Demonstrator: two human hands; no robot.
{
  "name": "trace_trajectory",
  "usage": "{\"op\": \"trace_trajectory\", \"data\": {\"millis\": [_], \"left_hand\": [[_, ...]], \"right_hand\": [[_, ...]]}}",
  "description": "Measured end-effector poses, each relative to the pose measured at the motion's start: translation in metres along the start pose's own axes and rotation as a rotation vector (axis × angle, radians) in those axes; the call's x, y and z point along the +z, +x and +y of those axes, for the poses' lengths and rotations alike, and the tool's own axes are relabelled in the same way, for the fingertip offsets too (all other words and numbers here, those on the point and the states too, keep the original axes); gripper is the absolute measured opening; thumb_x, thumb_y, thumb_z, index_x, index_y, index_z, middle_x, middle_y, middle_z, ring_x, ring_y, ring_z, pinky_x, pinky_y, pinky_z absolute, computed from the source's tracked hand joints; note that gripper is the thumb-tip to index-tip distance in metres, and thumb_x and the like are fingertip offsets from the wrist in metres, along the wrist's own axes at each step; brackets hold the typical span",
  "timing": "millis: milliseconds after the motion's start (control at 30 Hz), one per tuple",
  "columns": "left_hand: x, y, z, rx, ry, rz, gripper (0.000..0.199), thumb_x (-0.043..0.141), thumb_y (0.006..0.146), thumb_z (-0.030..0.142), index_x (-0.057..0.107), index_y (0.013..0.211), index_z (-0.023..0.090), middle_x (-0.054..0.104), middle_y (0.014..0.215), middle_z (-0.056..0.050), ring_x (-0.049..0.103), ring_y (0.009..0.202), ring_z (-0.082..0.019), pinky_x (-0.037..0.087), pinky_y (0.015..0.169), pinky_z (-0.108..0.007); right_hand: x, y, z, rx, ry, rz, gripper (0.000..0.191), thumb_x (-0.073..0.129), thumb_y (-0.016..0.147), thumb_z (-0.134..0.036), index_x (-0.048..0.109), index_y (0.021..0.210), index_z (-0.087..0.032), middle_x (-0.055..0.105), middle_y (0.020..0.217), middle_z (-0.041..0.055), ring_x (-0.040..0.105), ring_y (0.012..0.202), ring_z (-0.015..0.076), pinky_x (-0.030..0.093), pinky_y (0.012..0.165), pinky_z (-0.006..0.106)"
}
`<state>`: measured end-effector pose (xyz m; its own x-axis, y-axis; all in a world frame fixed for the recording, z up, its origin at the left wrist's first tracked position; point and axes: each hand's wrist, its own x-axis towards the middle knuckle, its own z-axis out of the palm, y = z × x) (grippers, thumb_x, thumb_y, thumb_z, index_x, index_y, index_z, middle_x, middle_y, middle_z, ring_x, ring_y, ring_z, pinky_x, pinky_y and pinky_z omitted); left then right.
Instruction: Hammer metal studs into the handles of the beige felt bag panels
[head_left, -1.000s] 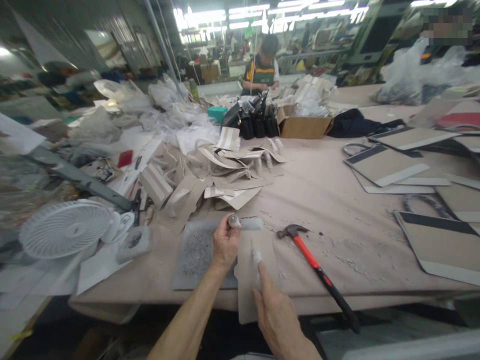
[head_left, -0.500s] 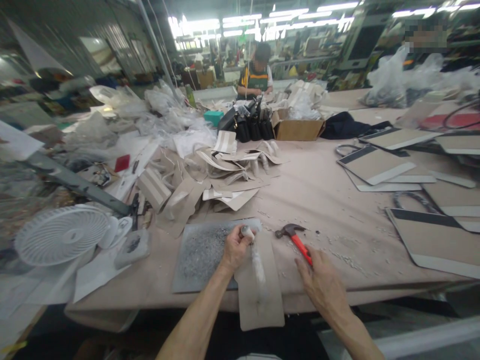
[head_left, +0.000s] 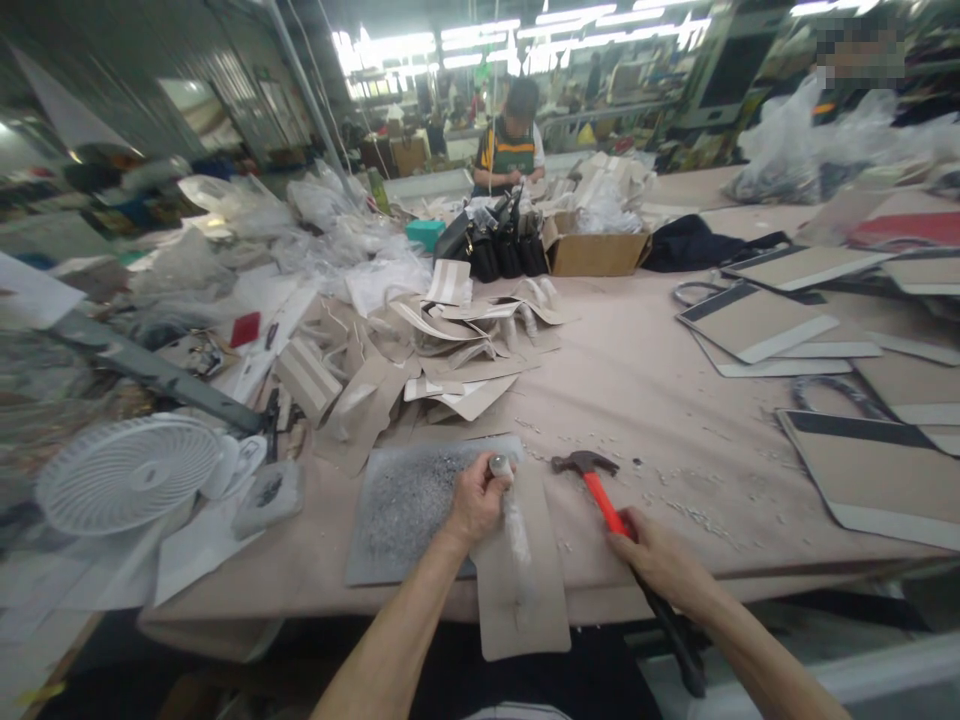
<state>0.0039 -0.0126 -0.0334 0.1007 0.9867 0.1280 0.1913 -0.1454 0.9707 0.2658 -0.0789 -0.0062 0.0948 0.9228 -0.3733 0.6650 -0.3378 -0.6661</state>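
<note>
In the head view, my left hand (head_left: pixel 478 500) is closed around a short, white-wrapped punch-like tool with a round metal top (head_left: pixel 500 467). It holds the tool upright at the far part of a beige panel (head_left: pixel 544 560). A clear plastic-wrapped strip (head_left: pixel 517 545) runs along this panel, whose near end hangs over the table edge. Under its far part lies a scuffed grey slab (head_left: pixel 405 510). My right hand (head_left: pixel 652 555) grips a claw hammer (head_left: pixel 609 500) by its red and black handle, the head just right of the panel.
Beige cut pieces (head_left: pixel 450 340) are heaped beyond the slab. A white fan (head_left: pixel 135 470) lies at left. Flat beige panels with dark bands (head_left: pixel 870 480) are stacked at right. Small pale bits (head_left: pixel 690 515) litter the table. Across the table, a person (head_left: pixel 510 150) works behind black bags (head_left: pixel 499 245).
My right hand has closed on the hammer's handle and shifted slightly right; the handle's black end now shows below it. My left hand and the panel have barely moved.
</note>
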Motion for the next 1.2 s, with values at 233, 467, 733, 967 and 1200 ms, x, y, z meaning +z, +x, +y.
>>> {"op": "trace_trajectory", "data": {"millis": [233, 467, 733, 967, 1200], "left_hand": [[0.000, -0.004, 0.001, 0.106, 0.155, -0.052, 0.019, 0.057, 0.083, 0.018, 0.067, 0.100, 0.020, 0.074, 0.090, -0.005, 0.068, 0.083, -0.019, 0.051, 0.076, -0.027], [0.001, -0.004, -0.005, 0.114, 0.217, -0.046, 0.016, 0.057, 0.081, 0.018, 0.068, 0.093, 0.019, 0.068, 0.075, -0.002, 0.062, 0.071, -0.018, 0.048, 0.069, -0.027], [0.001, -0.004, -0.005, 0.127, 0.193, -0.052, 0.022, 0.057, 0.083, 0.017, 0.068, 0.101, 0.020, 0.073, 0.087, -0.004, 0.066, 0.080, -0.019, 0.050, 0.076, -0.027], [0.001, -0.005, -0.003, 0.123, 0.196, -0.049, 0.025, 0.057, 0.081, 0.018, 0.068, 0.103, 0.020, 0.070, 0.081, -0.003, 0.064, 0.076, -0.019, 0.049, 0.071, -0.027], [0.002, -0.005, -0.002, 0.110, 0.172, -0.051, 0.017, 0.058, 0.082, 0.018, 0.068, 0.096, 0.019, 0.067, 0.079, -0.001, 0.061, 0.073, -0.017, 0.047, 0.070, -0.025]], "right_hand": [[-0.015, -0.032, -0.075, -0.061, 0.463, -0.016, 0.022, 0.046, 0.087, -0.046, 0.044, 0.082, -0.024, 0.045, 0.054, -0.0076, 0.044, 0.043, 0.0112, 0.039, 0.043, 0.023], [-0.014, -0.036, -0.085, -0.595, -0.283, 0.218, 0.019, 0.037, 0.094, -0.035, 0.047, 0.082, -0.023, 0.052, 0.052, -0.0026, 0.042, 0.042, 0.0119, 0.022, 0.046, 0.027], [-0.064, -0.060, -0.142, -0.574, -0.103, 0.699, 0.026, 0.039, 0.097, -0.049, 0.052, 0.096, -0.026, 0.052, 0.057, -0.0016, 0.048, 0.048, 0.0160, 0.034, 0.049, 0.029], [-0.014, -0.039, -0.074, -0.543, -0.442, 0.194, 0.026, 0.034, 0.096, -0.038, 0.049, 0.080, -0.024, 0.050, 0.049, -0.0017, 0.043, 0.040, 0.0138, 0.019, 0.046, 0.027], [-0.017, -0.010, -0.022, -0.279, -0.566, 0.101, 0.020, 0.039, 0.097, -0.033, 0.053, 0.089, -0.021, 0.056, 0.055, -0.0002, 0.051, 0.049, 0.0163, 0.021, 0.051, 0.026]]}}
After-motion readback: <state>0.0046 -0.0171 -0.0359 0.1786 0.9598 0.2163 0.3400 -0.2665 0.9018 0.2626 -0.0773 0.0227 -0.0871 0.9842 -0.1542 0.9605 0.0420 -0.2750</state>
